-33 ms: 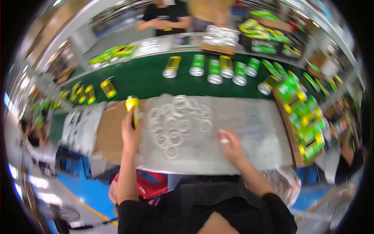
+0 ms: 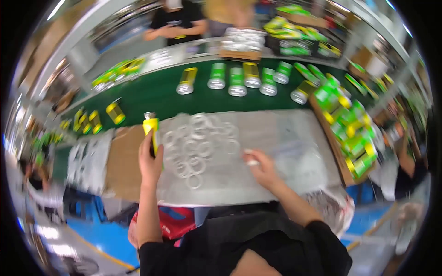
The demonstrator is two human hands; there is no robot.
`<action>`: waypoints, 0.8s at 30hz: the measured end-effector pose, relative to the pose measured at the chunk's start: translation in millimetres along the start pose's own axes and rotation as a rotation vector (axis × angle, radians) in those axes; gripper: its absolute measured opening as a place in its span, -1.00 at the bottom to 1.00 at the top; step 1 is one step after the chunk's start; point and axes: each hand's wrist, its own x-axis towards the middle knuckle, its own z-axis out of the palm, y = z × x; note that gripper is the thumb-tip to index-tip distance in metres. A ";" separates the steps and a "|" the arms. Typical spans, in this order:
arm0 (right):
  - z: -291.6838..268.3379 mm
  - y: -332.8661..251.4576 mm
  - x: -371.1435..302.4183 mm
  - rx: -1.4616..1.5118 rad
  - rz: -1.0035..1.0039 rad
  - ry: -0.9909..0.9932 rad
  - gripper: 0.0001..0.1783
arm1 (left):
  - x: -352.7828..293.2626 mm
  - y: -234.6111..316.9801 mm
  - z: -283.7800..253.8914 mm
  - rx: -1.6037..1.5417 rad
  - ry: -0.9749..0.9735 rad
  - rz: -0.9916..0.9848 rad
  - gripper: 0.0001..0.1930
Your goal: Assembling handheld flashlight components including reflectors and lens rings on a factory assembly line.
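My left hand point(image 2: 149, 161) is wrapped round a yellow-and-black cylinder point(image 2: 151, 125) with a silver top, held upright near the cardboard's right edge. To its right, many pale, thin rings point(image 2: 194, 181) lie spread over a grey mat point(image 2: 271, 129). My right hand point(image 2: 261, 169) hovers over the mat, right of the rings, its fingers curled together. Small white patches show at its fingertips; blur hides whether they are finger covers or a held piece.
Green and yellow silver-ended cylinders point(image 2: 237, 83) stand along a green belt point(image 2: 152, 96) beyond the mat. An open carton point(image 2: 329, 138) of similar cylinders borders the right side. Brown cardboard point(image 2: 124, 161) lies at left. A co-worker point(image 2: 177, 27) stands across the belt.
The whole scene has slid left in the picture as my head turns. Both hands keep about the same place over the bench, the left one still round the cylinder.
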 end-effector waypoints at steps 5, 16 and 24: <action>25.6 -39.2 15.9 0.644 0.218 -0.051 -0.47 | -40.7 96.0 54.4 -0.348 -0.414 0.212 -0.46; -27.8 -75.5 -48.0 0.858 0.320 -0.152 -0.60 | -29.2 193.6 115.8 -0.821 -0.324 0.292 -0.66; -26.5 -82.8 -50.3 0.729 0.361 -0.246 -0.56 | -41.6 172.8 106.8 -0.971 -0.654 0.148 -0.53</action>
